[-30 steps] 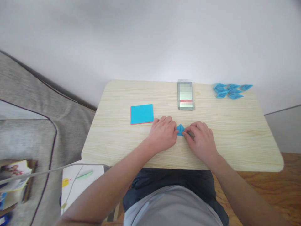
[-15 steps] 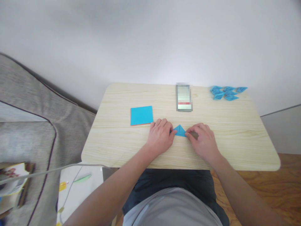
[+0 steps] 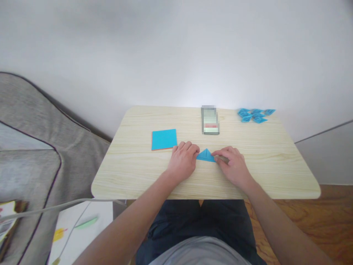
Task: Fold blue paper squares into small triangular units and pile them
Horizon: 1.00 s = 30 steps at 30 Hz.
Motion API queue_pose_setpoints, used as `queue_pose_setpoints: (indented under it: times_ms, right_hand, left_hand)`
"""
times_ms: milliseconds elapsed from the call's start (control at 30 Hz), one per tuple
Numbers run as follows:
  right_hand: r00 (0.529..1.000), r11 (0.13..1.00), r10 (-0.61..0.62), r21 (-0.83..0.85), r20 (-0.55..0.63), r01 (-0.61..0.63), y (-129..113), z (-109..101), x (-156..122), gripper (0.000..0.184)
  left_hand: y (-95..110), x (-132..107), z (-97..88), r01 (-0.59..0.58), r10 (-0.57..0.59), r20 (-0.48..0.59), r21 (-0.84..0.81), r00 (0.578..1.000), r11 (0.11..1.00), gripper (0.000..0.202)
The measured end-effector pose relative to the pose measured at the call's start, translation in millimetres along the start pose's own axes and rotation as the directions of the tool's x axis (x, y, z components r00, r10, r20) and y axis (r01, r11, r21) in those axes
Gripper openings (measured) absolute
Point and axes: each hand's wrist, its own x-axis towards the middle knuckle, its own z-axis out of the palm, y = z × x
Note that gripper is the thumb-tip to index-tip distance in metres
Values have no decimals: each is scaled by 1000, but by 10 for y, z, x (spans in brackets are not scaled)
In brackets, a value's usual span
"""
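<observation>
A small folded blue paper triangle [image 3: 205,155] lies on the pale wooden table [image 3: 138,173] in front of me. My left hand [image 3: 182,160] rests curled on the table, its fingertips pressing the triangle's left corner. Curled as well, my right hand [image 3: 231,165] pinches the triangle's right corner. Left of my left hand lies a stack of square blue paper sheets [image 3: 164,139].
A phone [image 3: 210,120] lies flat behind the triangle. Several folded blue paper pieces [image 3: 255,115] sit in a cluster at the table's far right corner. A grey sofa [image 3: 30,147] stands to the left, with a cable [image 3: 55,207] across it. Wooden floor [image 3: 317,221] shows at right.
More of the blue triangle shows now, wider between my fingertips. My hands have moved slightly apart. The view has shifted, so the table sits lower and further left in the picture.
</observation>
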Motion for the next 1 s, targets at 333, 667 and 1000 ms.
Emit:
queue_pose_setpoints:
  times_ms: [333,667,1000]
  right_hand:
    - [987,972,-145,-198,-66,130,-235,97,-160,39]
    - [973,946,-232,-231,-1,226,-131,57,-114,34]
    - [979,962,-199,-199,-41,187,-129,70,-170,24]
  left_hand:
    - [13,-41,26,-106,107,-57,30,993,994,38]
    - [11,-37,159,-136,135,-96,-6,986,991,36]
    - [83,-75,147,-133,135,-114,30,984,991,32]
